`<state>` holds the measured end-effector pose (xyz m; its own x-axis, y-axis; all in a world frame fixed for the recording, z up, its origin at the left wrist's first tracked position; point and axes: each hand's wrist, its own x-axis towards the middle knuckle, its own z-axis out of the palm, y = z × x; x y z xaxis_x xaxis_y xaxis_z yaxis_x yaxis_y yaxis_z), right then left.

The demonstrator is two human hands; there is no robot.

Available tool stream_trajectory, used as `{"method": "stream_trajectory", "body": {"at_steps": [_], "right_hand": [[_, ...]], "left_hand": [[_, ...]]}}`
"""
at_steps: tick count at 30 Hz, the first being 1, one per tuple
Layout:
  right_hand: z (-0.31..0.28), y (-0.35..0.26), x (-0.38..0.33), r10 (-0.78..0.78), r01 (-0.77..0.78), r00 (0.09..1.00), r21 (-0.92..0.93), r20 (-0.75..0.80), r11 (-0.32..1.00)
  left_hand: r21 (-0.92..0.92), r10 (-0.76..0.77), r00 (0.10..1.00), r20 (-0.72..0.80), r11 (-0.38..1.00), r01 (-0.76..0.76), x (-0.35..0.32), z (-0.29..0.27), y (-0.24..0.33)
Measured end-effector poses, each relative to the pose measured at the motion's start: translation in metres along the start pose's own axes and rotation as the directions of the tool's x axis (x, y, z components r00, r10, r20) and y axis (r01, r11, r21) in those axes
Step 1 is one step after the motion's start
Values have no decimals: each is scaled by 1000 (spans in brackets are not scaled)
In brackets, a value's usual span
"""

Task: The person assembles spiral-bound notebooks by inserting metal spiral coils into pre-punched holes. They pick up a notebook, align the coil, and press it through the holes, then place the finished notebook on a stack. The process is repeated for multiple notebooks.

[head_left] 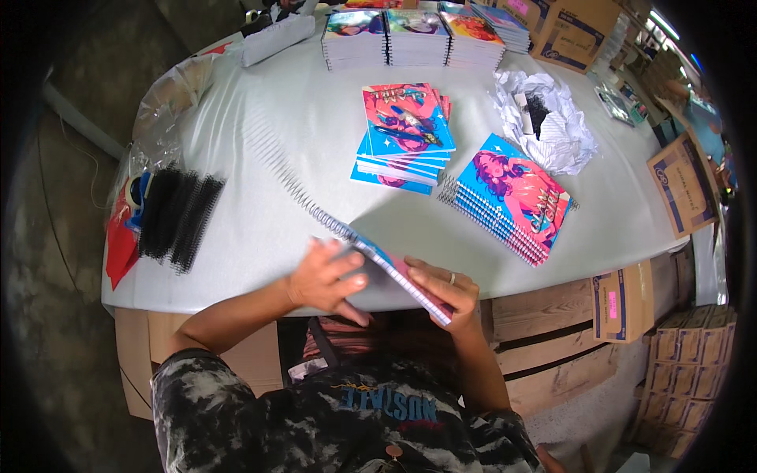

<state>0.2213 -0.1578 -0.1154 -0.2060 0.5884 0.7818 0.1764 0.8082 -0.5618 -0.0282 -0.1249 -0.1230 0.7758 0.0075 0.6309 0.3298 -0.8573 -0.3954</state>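
Note:
A notebook [404, 282] with a pink and blue cover is tilted on its edge in my right hand [449, 290], which grips its right end near the table's front edge. A long wire spiral coil [293, 188] runs from the notebook's punched edge up and left across the table, partly threaded into the holes. My left hand [327, 276], slightly blurred, is beside the threaded end with its fingers apart. Farther back lies a pile of coilless notebooks [394, 167] with pens [408, 135] on top. To the right is a stack of spiral-bound notebooks [512, 193].
Black spiral coils [177, 217] lie at the left, near clear plastic wrap [169, 98]. Stacked notebooks [418, 49] line the far edge. Crumpled paper [564, 134] sits back right. Cardboard boxes [682, 185] stand to the right; a wooden pallet [544, 315] is below the table edge.

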Motion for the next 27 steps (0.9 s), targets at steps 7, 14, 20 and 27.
{"method": "stream_trajectory", "body": {"at_steps": [7,14,20,27], "right_hand": [[4,0,-7,72,-72,997,37,-10,997],[8,-12,0,58,-60,996,32,73,998],[3,-3,-5,52,-53,999,68,13,996],[8,2,-1,65,-64,997,32,-48,997]], "left_hand": [[-221,-410,912,25,887,405,13,22,14],[-121,-364,931,-23,926,359,-1,29,16],[41,-254,956,-147,964,263,17,15,-2],[-85,-225,973,-46,972,221,3,28,27]]}}
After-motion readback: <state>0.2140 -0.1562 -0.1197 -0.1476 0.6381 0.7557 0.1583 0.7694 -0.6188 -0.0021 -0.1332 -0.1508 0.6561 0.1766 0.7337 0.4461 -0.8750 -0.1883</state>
